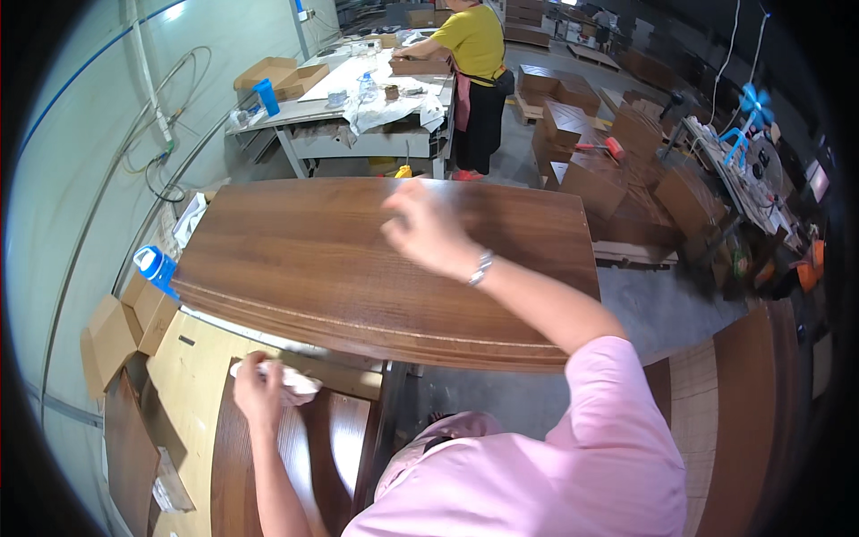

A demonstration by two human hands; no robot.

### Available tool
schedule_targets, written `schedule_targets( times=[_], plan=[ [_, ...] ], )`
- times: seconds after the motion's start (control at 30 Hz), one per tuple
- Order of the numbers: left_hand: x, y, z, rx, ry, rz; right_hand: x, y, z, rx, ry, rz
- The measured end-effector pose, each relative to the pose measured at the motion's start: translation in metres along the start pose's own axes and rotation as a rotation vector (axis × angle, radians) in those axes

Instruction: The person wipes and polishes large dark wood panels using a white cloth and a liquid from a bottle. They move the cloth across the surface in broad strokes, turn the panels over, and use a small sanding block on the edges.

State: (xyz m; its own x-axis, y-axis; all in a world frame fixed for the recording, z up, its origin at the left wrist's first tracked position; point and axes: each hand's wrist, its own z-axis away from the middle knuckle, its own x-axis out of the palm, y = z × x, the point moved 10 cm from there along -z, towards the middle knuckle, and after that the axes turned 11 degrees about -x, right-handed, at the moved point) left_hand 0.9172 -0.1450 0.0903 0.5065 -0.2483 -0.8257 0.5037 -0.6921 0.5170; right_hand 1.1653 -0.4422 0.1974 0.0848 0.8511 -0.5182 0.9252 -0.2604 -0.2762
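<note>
My left hand (257, 394) is closed around a white cloth (295, 387), just over a glossy dark brown panel (234, 465) at the lower left. The cloth hangs out past my fingers toward the right. My right hand (428, 231) is over the far middle of a stack of wood-grain boards (295, 255). Its fingers look bent but are smeared by motion, so whether they hold anything is unclear. The top board's brown face is smooth, and its near edge shows several layers beneath.
A blue bottle (155, 266) stands by the stack's left end, near an open cardboard box (121, 336). Beyond, a person in a yellow shirt (474, 45) works at a cluttered table (304, 109). Brown cartons (564, 125) and a red tool (613, 148) are at the right.
</note>
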Motion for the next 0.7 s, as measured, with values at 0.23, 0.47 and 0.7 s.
schedule_targets(
  times=[0.23,0.47,0.7],
  plan=[
    [0.018,-0.123,0.095,-0.138,-0.179,-0.302,0.201,-0.210,0.091,-0.076,-0.566,-0.480],
    [-0.138,-0.317,0.268,-0.436,0.145,-0.265,0.229,-0.298,0.161,-0.237,-0.610,-0.274],
    [-0.212,-0.374,0.360,-0.492,0.359,-0.292,0.243,-0.300,0.174,-0.211,-0.539,-0.130]
  ],
)
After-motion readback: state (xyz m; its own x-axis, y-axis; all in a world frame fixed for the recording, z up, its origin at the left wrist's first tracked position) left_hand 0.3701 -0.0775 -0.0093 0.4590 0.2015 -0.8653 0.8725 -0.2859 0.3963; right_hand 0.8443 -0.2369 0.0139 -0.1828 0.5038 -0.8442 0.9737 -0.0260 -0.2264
